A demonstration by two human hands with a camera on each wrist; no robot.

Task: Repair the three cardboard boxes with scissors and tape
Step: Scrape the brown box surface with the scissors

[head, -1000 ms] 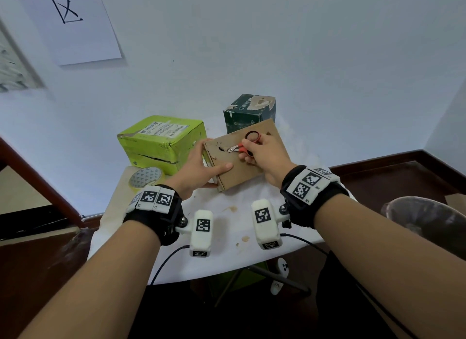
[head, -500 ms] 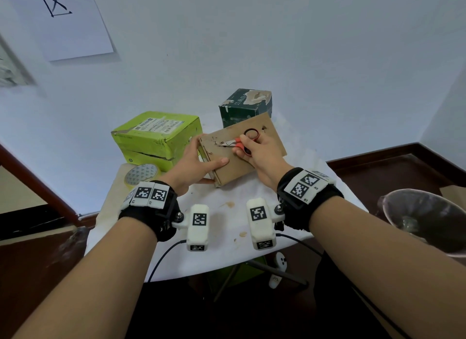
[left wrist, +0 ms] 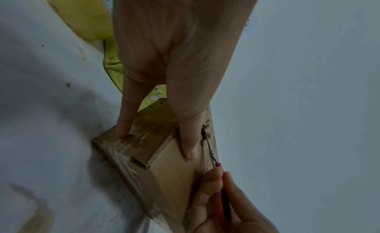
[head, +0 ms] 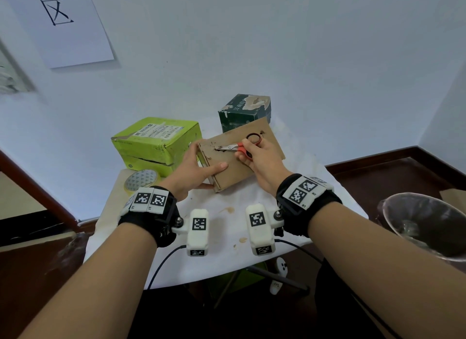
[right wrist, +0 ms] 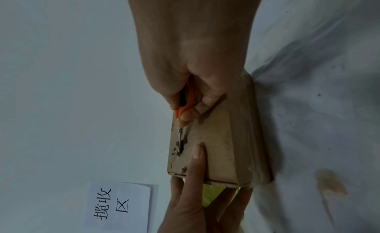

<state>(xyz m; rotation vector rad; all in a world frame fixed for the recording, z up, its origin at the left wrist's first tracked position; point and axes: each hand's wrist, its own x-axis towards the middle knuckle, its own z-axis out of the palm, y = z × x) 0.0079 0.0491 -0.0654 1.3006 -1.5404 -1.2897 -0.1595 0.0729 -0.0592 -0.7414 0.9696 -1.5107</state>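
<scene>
A flat brown cardboard box point(head: 237, 169) lies tilted on the white table point(head: 227, 227). My left hand point(head: 194, 169) grips its left end, thumb point(left wrist: 188, 139) on top and fingers on the taped side. My right hand point(head: 257, 154) holds small orange-handled scissors point(head: 233, 147), their blade tips point(right wrist: 180, 144) in a ragged tear point(left wrist: 204, 132) near the box's top-left corner. A lime green box point(head: 156, 142) with a split side stands at the left. A dark green box point(head: 244, 111) with torn top stands behind. A yellow tape roll point(head: 141, 181) lies by the green box.
A clear-lined waste bin point(head: 428, 227) stands low at the right. The wall point(head: 252, 48) rises close behind the table, with a paper sign point(head: 65, 23) at upper left. Brown stains point(head: 227, 210) mark the tablecloth near my wrists. A table edge runs just below my wrist cameras.
The scissors' tips have slid left across the brown box's top to the tear near its left corner. My left hand keeps its grip on the box.
</scene>
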